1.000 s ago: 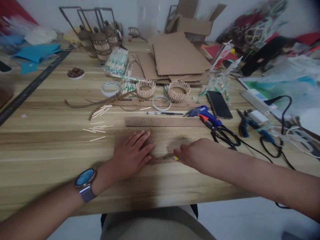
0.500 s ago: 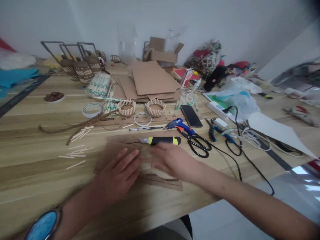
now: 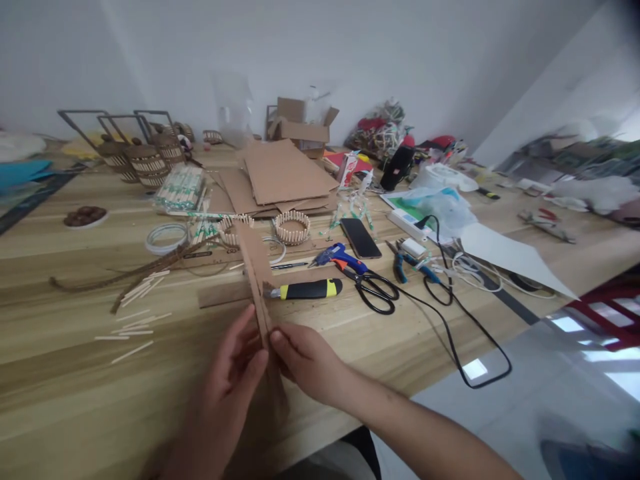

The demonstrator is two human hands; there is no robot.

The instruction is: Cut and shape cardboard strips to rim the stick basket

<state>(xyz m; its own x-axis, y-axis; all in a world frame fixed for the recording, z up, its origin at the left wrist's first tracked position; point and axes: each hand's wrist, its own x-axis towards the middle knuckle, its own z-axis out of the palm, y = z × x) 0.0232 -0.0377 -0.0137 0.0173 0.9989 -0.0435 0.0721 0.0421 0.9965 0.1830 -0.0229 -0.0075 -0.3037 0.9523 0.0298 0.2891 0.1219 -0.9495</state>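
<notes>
Between my hands, pieces of brown cardboard [image 3: 256, 267] stand on edge, lifted off the table's near part. My right hand [image 3: 305, 360] pinches them from the right, thumb on top. My left hand [image 3: 233, 373] curls round their left side, fingers and thumb against the cardboard. A black and yellow utility knife [image 3: 311, 289] lies just beyond, its blade end close to the cardboard. Another flat cardboard strip [image 3: 220, 296] rests on the table behind. The cardboard partly hides a pen [image 3: 293, 265] and a ring of short sticks [image 3: 235, 230].
Beyond lie a blue glue gun [image 3: 345, 257], black-handled scissors [image 3: 377, 293], a phone [image 3: 361, 238] and pliers [image 3: 403, 263] with cables. Loose sticks [image 3: 133, 328] lie at left. A cardboard stack [image 3: 290, 173] and small wooden buckets [image 3: 150, 163] stand further back.
The cardboard has gone from lying flat under both hands to standing upright between them. My right hand has moved down and left and grips it. The camera view has shifted slightly.
</notes>
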